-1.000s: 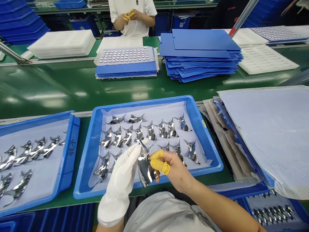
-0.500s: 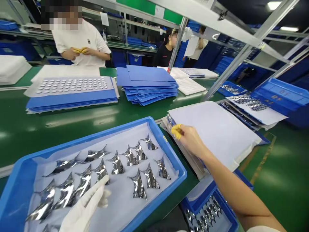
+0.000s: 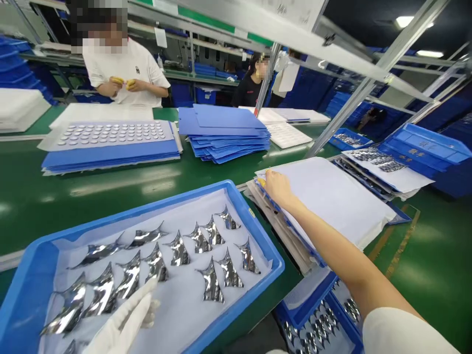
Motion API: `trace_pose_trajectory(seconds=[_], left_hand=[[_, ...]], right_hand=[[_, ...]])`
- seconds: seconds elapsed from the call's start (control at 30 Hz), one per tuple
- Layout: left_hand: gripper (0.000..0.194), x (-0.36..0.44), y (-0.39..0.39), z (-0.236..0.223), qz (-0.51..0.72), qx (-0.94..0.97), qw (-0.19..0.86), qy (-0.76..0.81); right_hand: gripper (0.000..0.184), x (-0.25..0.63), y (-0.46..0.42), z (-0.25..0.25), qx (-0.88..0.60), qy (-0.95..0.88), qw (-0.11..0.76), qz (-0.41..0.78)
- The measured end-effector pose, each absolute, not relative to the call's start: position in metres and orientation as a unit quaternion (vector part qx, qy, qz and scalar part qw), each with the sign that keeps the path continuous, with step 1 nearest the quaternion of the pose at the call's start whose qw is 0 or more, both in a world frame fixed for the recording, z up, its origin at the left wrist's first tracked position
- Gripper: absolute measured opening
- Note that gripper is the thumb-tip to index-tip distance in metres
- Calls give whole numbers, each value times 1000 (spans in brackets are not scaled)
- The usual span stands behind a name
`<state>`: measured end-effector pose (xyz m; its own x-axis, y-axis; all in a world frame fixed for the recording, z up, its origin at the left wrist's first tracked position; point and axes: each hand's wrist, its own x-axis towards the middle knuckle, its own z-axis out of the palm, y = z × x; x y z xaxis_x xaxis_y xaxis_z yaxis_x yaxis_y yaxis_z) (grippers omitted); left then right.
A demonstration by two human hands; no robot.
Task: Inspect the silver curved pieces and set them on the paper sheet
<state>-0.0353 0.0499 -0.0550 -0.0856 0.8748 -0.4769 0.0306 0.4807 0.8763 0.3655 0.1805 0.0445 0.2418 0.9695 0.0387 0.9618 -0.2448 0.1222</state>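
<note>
My left hand (image 3: 123,319), in a white glove, hangs over the near part of a blue plastic tray (image 3: 254,231) lined with a pale sheet. Its fingertips are just beside a mirror-bright curved foil piece (image 3: 157,265), one of several lying in rows there, and it holds nothing. My right hand (image 3: 278,189), bare with yellow finger cots, reaches to the far left corner of a white sheet (image 3: 332,201) lying on a stacked blue tray. The fingertips are at that corner, but I cannot tell whether they pinch it.
A green workbench (image 3: 92,206) carries a stack of blue boards (image 3: 224,132) and a blue board with grey round pads (image 3: 110,135). Below my right arm sits a blue tray of foil pieces (image 3: 317,329). A co-worker (image 3: 125,78) stands across the bench; metal frame posts rise behind.
My right hand has left the foil piece it held over the tray and now reaches the white sheet's corner. My left hand has dropped lower, and the view has swung up and rightward.
</note>
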Motion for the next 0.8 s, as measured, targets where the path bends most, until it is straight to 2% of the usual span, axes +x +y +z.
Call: trace_pose_trajectory(seconds=[0.1,0.27,0.33,0.4,0.57,0.63,0.77,0.8], left_hand=[[54,-32,33,-38,352,368,543,667],[59,-21,33,-25,379,360,520,675],[57,-19,33,-25,398,361,524,661],[55,-19,30,-26,409,368,528,647],[55,-19,26,-31,403,372,524,652],[49,-15,28,-30,406,379,533,638],[37,-1,30,-24,415,406,600,551],[37,3,30,-23,412,406,620,530]], right_hand=[[36,322,151,25,714,700,23,9],[19,239,89,-49,488,864,40,-120],[14,213,74,-77,471,872,42,-126],[17,197,69,-96,475,871,37,-120],[17,196,71,-97,455,880,-19,-133],[16,199,67,-86,435,884,-84,-151],[16,195,53,-60,347,824,-369,-253],[17,192,49,-53,321,803,-415,-282]])
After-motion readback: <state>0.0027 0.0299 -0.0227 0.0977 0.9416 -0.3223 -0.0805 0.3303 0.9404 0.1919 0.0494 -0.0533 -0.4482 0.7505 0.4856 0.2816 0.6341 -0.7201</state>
